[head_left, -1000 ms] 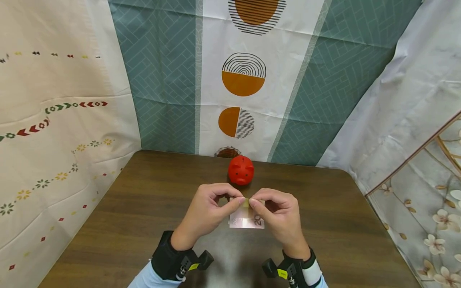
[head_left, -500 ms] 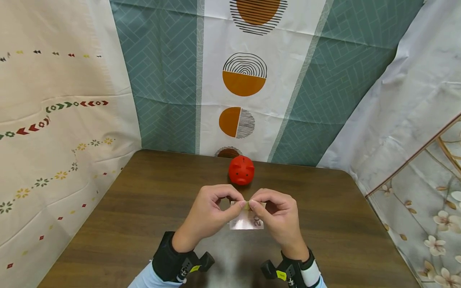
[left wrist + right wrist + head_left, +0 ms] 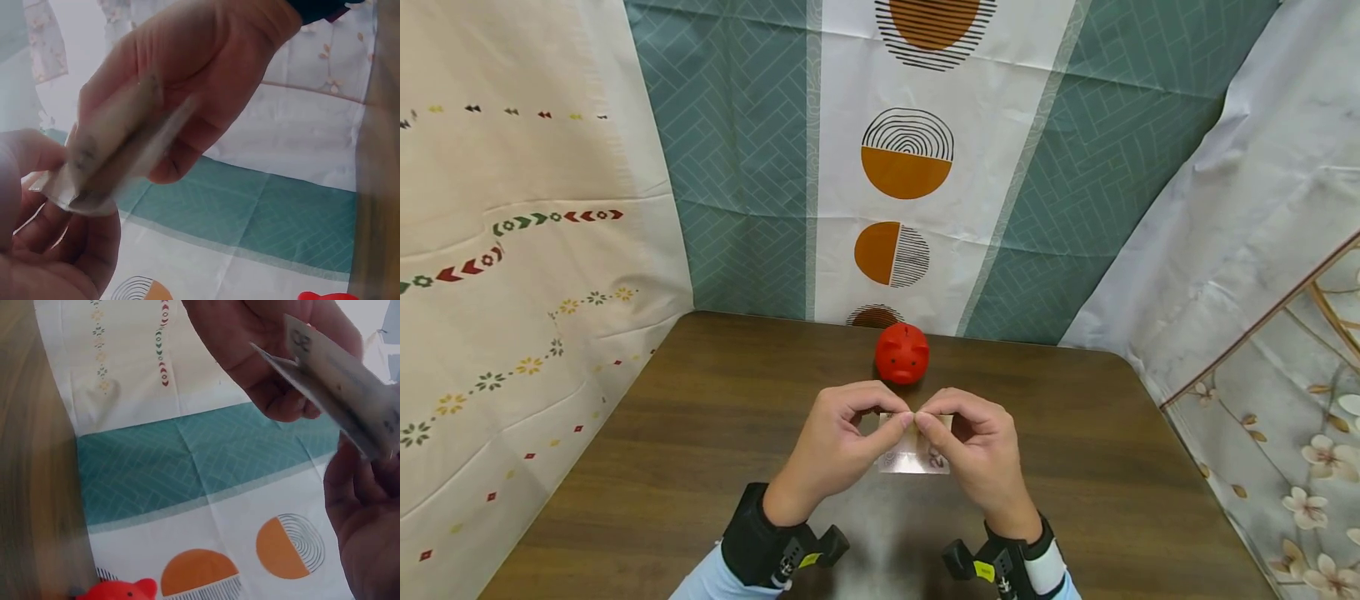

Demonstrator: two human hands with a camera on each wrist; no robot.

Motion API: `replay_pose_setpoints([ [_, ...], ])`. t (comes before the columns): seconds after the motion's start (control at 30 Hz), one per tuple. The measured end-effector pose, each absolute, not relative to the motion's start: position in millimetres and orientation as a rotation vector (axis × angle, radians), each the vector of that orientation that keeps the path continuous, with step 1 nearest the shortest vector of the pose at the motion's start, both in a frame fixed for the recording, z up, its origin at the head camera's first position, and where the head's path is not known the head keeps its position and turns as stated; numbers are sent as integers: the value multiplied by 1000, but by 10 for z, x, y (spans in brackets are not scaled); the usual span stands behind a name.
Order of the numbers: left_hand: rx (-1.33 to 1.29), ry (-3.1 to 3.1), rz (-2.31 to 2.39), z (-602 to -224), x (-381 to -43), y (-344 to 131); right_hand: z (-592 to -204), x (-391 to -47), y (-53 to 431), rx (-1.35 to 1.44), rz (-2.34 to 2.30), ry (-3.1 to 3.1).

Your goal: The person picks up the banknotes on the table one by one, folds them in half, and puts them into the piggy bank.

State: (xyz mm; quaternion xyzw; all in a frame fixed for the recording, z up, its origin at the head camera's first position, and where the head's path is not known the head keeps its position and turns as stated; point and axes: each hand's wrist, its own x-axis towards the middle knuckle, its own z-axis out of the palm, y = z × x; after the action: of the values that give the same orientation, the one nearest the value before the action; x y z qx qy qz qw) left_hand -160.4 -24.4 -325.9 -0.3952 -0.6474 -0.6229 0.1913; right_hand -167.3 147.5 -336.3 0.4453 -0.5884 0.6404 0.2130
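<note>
A folded banknote (image 3: 913, 462), pale with dark numerals, hangs between both hands over the table. My left hand (image 3: 842, 429) pinches its top edge between thumb and index finger. Right beside it, my right hand (image 3: 981, 450) pinches the same edge, and the thumb tips meet near the middle. Both wrist views show the note from below: in the left one the banknote (image 3: 115, 144) is blurred, while in the right one the banknote (image 3: 350, 387) shows two layers, slightly parted. Just beyond the fingers stands a red piggy bank (image 3: 902, 355), facing me, with a slot on top.
The brown wooden table (image 3: 760, 358) extends to both sides of the hands. A patterned green and white curtain (image 3: 752, 167) hangs behind it. An embroidered cream cloth (image 3: 535, 275) hangs at the left, and a white floral cloth (image 3: 1262, 333) at the right.
The hands dipped slightly and came back up, with the thumb tips drawing closer together. A yellowish strip at the note's top edge is now mostly covered. The piggy bank has not moved.
</note>
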Motion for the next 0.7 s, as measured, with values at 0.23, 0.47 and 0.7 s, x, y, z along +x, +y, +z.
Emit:
replay_pose_setpoints([
  [0.23, -939, -1766, -1685, -3296, -1614, -197, -3385, -1684, 1442, 951, 1402, -1706],
  [0.47, -983, -1767, -1513, -3294, -1590, -138, -3388, -1691, 1423, 1053, 1446, -1774],
  [0.7, -952, -1783, -1458, -3504, -1734, -144, -3372, -1703, 1450, 1161, 1563, -1777],
])
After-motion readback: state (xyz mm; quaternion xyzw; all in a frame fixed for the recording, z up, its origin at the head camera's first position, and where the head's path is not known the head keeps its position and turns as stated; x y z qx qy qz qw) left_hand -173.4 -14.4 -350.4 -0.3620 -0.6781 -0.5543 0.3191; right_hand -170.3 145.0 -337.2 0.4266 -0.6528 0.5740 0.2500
